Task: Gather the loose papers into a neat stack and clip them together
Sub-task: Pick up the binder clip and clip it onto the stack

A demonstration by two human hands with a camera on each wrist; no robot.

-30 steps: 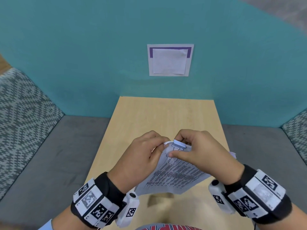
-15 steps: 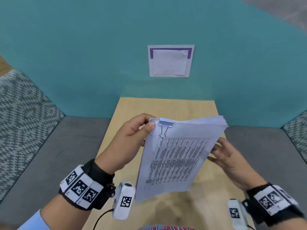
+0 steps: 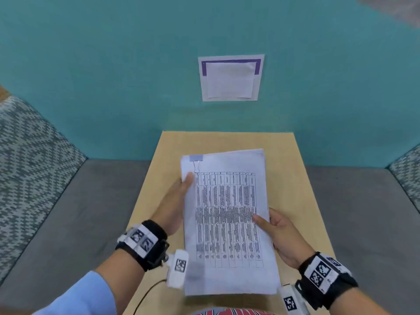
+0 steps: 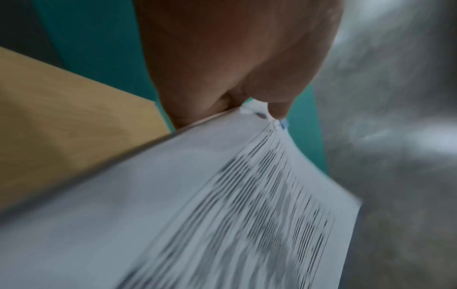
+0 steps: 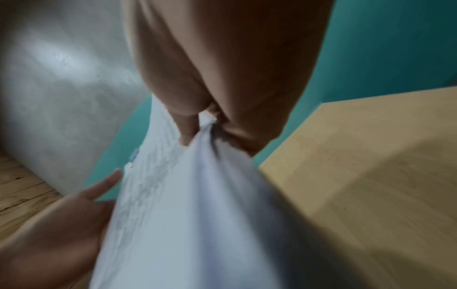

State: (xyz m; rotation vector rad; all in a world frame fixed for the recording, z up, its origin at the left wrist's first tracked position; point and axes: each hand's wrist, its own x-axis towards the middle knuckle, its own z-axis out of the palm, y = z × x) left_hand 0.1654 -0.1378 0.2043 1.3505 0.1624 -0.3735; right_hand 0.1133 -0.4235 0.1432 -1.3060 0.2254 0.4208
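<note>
Above the middle of the light wooden counter (image 3: 295, 178): white printed paper stack (image 3: 227, 212), pale blue binder clip (image 3: 196, 158) on its far-left corner. Left hand (image 3: 175, 205) pinches the left edge, right hand (image 3: 281, 237) the right. Clipping appears done; next, lay the stack flat.

Left hand (image 3: 176, 205) and right hand (image 3: 280, 237) are both raised before the body, thumbs on top, fingers pinching.

Even, soft light; wide-angle bending in head view, heavy motion blur in both wrist views.
</note>
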